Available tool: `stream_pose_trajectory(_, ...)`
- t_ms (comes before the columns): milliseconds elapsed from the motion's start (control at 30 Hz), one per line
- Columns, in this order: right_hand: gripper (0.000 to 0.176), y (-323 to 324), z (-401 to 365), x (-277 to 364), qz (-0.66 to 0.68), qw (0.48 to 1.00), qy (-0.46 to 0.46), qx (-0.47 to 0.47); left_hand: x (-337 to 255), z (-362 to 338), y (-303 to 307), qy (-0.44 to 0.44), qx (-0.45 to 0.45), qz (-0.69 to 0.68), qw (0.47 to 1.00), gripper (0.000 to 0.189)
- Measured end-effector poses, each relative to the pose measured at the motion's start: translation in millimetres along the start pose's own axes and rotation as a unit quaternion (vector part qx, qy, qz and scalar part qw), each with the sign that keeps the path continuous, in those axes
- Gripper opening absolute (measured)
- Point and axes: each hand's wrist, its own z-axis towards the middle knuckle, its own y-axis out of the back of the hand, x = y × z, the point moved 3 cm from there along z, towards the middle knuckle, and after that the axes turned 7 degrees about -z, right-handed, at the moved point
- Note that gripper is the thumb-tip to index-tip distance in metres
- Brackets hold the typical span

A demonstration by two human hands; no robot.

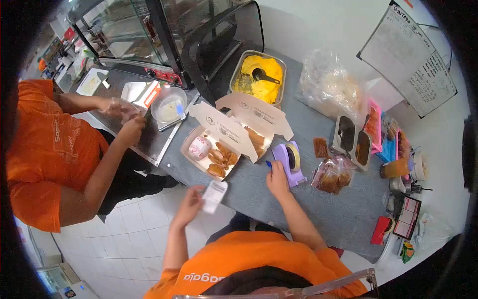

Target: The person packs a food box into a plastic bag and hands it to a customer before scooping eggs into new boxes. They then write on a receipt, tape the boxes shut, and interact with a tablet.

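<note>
My left hand [189, 203] is at the table's front edge, fingers closed on the side of a white printed receipt [215, 195]. A blue pen [269, 163] pokes out of my closed right hand [278, 180], which lies against the left side of a purple tape dispenser [286, 162]. Just beyond the receipt, an open cardboard box [191, 162] contains pieces of fried chicken [221, 158] and a round wrapped item [199, 148]. Behind it stands a second open box [259, 117] with a brown fried piece [255, 137] partly visible inside.
A metal tray of yellow food [259, 70] with a black scoop sits at the back. Bagged brown sauce packets [333, 177] and metal containers [343, 133] are on the right. A co-worker in orange [55, 154] handles something in clear plastic at the left counter.
</note>
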Motion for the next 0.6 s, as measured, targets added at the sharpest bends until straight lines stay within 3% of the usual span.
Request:
stream_pose_trajectory(33, 0.032, -1, 5, 0, -0.001, 0.999, -0.011, -0.045, -23, -3, 8, -0.028, -0.046, -0.040, 0.998, 0.019)
stream_pose_trajectory(67, 0.032, -1, 9, -1, -0.001, 0.996, -0.023, -0.090, -30, 1, 20, -0.086, -0.091, 0.009, 0.992, 0.017)
stream_pose_trajectory(167, 0.036, 10, 43, -26, 0.020, 0.992, -0.075, -0.102, -40, 27, 60, -0.236, -0.229, 0.176, 0.928, 0.020)
stream_pose_trajectory(267, 0.042, 31, 68, -69, 0.047, 0.991, -0.084, -0.096, -59, 65, 77, -0.250, -0.304, 0.200, 0.897, 0.024)
stream_pose_trajectory(300, 0.044, 44, 73, -78, 0.046, 0.994, -0.090, -0.050, -57, 85, 83, -0.275, -0.317, 0.214, 0.882, 0.025)
stream_pose_trajectory(400, 0.050, 31, 82, -90, 0.075, 0.990, -0.122, 0.013, -70, 127, 68, -0.342, -0.340, 0.349, 0.804, 0.030)
stream_pose_trajectory(433, 0.052, 20, 84, -95, 0.106, 0.982, -0.150, 0.033, -75, 137, 66, -0.345, -0.338, 0.347, 0.804, 0.030)
stream_pose_trajectory(467, 0.056, 34, 80, -45, 0.129, 0.963, -0.215, 0.095, -74, 149, 63, -0.306, -0.299, 0.355, 0.831, 0.031)
stream_pose_trajectory(500, 0.058, 19, 77, -23, 0.198, 0.951, -0.220, 0.090, -68, 160, 60, -0.265, -0.257, 0.362, 0.856, 0.033)
stream_pose_trajectory(533, 0.060, 7, 72, -6, 0.266, 0.934, -0.224, 0.083, -58, 168, 57, -0.281, -0.271, 0.405, 0.827, 0.030)
stream_pose_trajectory(567, 0.059, -8, 69, 3, 0.189, 0.960, -0.208, -0.001, -57, 171, 54, -0.285, -0.269, 0.404, 0.827, 0.030)
stream_pose_trajectory(600, 0.058, -19, 67, 3, 0.110, 0.972, -0.191, -0.085, -53, 176, 49, -0.236, -0.197, 0.423, 0.852, 0.027)
